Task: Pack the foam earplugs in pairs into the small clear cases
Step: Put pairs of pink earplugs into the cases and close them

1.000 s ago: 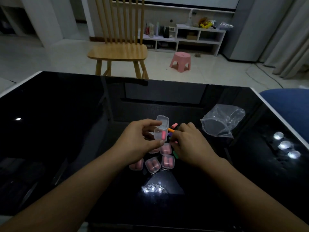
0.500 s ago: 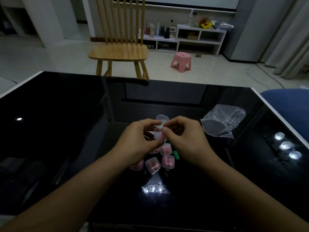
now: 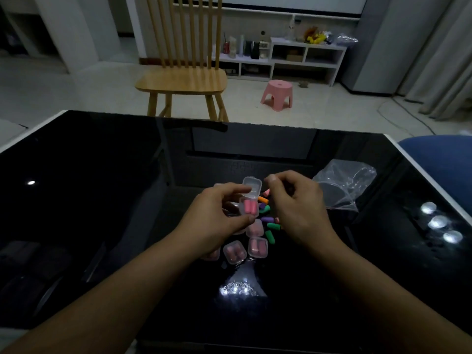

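My left hand (image 3: 217, 221) pinches a small clear case (image 3: 249, 200) above the black table, its lid (image 3: 252, 187) flipped up. Two pink earplugs (image 3: 249, 207) lie side by side inside it. My right hand (image 3: 297, 208) hovers just right of the case with its fingers curled and nothing visible in them. Loose earplugs (image 3: 268, 221) in orange, green, purple and pink lie on the table under and between my hands. Several closed cases with pink plugs (image 3: 235, 251) sit nearer to me.
A crumpled clear plastic bag (image 3: 342, 185) lies to the right of my hands on the black glass table (image 3: 102, 200). A wooden chair (image 3: 184, 80) and a pink stool (image 3: 277, 94) stand beyond the far edge. A blue seat (image 3: 444, 159) is at the right.
My right hand brought a pink earplug from the table to the open case, put it in, and has now drawn back to the right. The case now holds two plugs.
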